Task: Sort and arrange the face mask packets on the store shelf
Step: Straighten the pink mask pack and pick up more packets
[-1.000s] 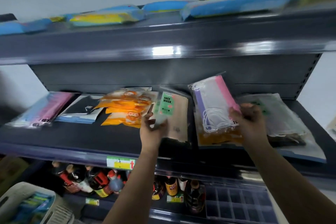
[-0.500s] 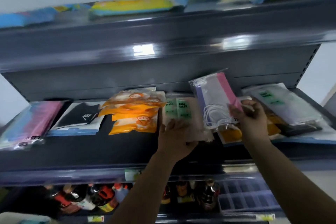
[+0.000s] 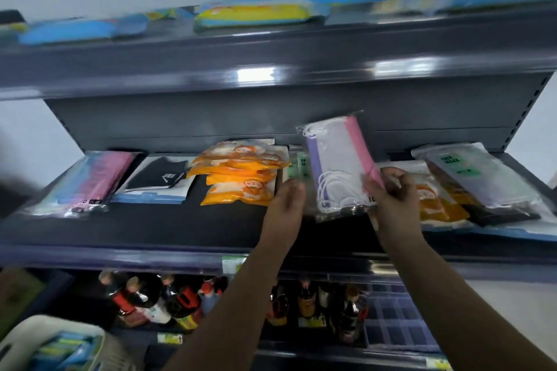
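Note:
My right hand (image 3: pixel 393 190) grips a clear packet of pastel masks (image 3: pixel 337 159) by its lower right corner, holding it tilted above the dark middle shelf (image 3: pixel 150 229). My left hand (image 3: pixel 286 205) lies flat, fingers together, on the green-labelled face mask packets (image 3: pixel 297 164) just left of it. Along the shelf lie a pink-and-blue packet (image 3: pixel 90 181), a black mask packet (image 3: pixel 162 179) and a stack of orange packets (image 3: pixel 241 175). To the right sit more orange packets (image 3: pixel 434 202) under a clear green-labelled packet (image 3: pixel 476 178).
The upper shelf (image 3: pixel 271 48) carries blue and yellow packs (image 3: pixel 256 13). Below stand several sauce bottles (image 3: pixel 180 301) and a blue divided tray (image 3: pixel 398 319). A white basket (image 3: pixel 48 340) with blue packs sits at the lower left.
My left hand laid the green-labelled packet flat beside the orange stack and now rests on it. My right hand keeps the pastel packet raised, drifting slightly left.

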The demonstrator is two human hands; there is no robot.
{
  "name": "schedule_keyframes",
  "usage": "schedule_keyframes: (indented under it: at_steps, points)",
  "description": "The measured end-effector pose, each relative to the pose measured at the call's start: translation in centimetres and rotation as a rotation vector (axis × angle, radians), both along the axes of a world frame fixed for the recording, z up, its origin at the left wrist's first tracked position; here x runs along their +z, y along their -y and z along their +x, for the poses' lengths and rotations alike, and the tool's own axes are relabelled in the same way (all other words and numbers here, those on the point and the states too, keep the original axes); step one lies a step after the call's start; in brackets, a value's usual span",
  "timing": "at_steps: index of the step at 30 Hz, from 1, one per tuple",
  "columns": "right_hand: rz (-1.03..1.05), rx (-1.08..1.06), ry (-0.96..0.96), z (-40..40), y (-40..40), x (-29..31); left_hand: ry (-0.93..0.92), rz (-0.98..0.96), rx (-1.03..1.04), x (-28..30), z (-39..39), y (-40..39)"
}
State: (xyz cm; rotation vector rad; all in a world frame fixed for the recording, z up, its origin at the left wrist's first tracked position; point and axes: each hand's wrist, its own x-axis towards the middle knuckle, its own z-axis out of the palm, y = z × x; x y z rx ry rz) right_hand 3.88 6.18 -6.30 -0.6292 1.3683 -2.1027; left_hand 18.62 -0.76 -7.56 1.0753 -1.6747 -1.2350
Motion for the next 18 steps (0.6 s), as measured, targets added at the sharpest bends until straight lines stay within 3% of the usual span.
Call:
schedule_keyframes:
  at_steps: [2, 5, 12, 18]
  points:
    - [-0.018, 0.041, 0.000, 1.9, 0.6, -0.5, -0.209, 0.200, 0.007, 1.0, 1.1, -1.2]
    - [-0.015, 0.124, -0.062, 5.4, 1.5, -0.9, -0.337, 0.221, 0.014, 1.6, 3.7, -2.1]
    - [0.066, 0.460, -0.195, 12.7, 3.7, -1.5, -0.366, 0.155, 0.239, 1.4, 12.9, -2.2]
    - [0.198, 0.569, -0.502, 19.1, 6.9, -1.8, -0.276, 0.142, 0.391, 0.6, 21.1, -0.2]
